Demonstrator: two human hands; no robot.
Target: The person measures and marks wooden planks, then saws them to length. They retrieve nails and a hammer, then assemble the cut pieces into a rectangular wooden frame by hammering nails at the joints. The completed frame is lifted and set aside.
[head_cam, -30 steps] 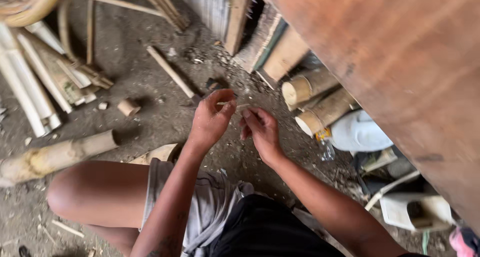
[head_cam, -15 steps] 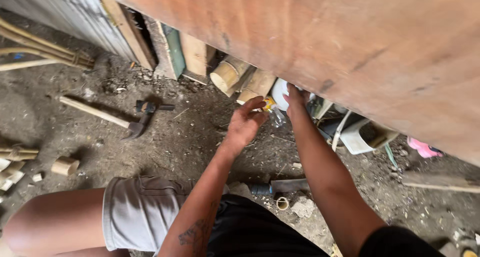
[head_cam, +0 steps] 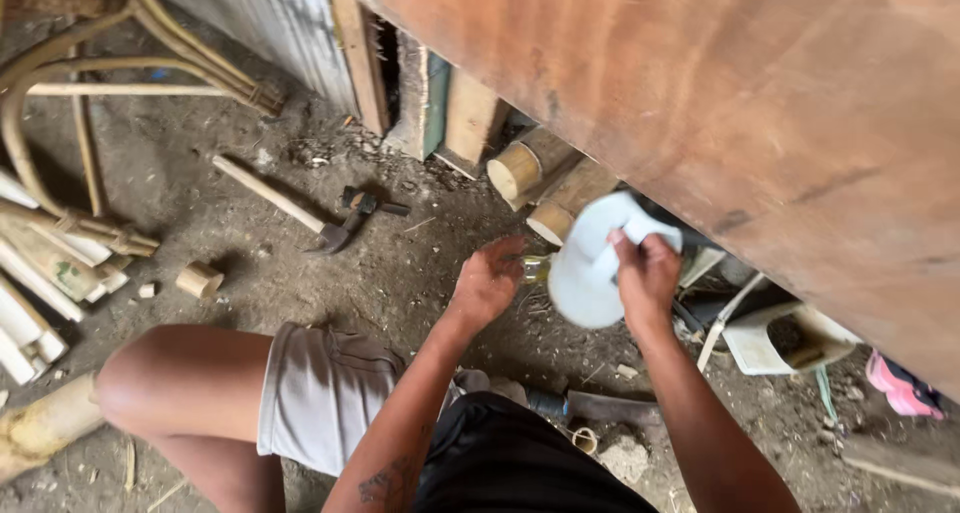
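Half a second ago both hands were meeting over a small yellowish piece under the edge of the big wooden slab [head_cam: 700, 103]; now they are working apart, and a white plastic jug [head_cam: 590, 268] that was lying back under the slab is being lifted clear of it. The right hand [head_cam: 645, 273] is clenching around the jug's handle, fingers [head_cam: 655, 253] wrapped tight, and the jug is hanging tilted just below the slab's lower edge, its round white bottom turned toward the camera. The left hand [head_cam: 487, 285] is curling loosely, its fingers bent in around a small clear yellowish bottle [head_cam: 535, 268] which is sitting at its fingertips, just beside the jug and touching or nearly touching it; how firmly it is being pinched I cannot tell. The camera is also looking further left than before, so a hammer [head_cam: 335, 228] with a pale wooden handle is lying on the dirt floor well left of the slab, and two cut bamboo sections [head_cam: 530, 173] are resting against the slab's lower edge, just above the jug. The person is crouching, a bare knee [head_cam: 140, 383] showing well below and left of the slab
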